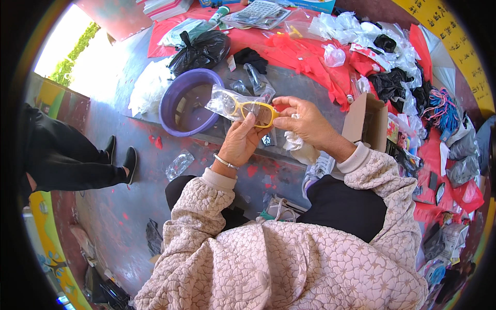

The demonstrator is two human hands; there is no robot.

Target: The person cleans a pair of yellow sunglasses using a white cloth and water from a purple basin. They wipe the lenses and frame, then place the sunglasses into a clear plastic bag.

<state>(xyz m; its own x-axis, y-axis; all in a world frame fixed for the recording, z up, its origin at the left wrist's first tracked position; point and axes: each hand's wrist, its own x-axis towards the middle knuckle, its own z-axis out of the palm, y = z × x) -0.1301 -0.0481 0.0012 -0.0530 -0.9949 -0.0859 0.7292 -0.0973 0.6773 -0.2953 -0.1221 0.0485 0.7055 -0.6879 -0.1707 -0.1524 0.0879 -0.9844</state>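
My left hand grips a pair of yellow-framed glasses with tinted lenses, its thumb pressed on the near lens. A clear plastic bag covers the far part of the frame. At the right end of the frame, my right hand pinches the edge between thumb and fingertips. Crumpled white cloth or tissue hangs below that hand, apparently held in its lower fingers. Just beyond the glasses, packaged small items in clear plastic lie on the grey platform.
A purple basin stands left of my hands. Behind it lies a knotted black plastic bag. An open cardboard box is at right, near heaped plastic bags. A person in black trousers stands at left. A clear plastic container lies on the floor.
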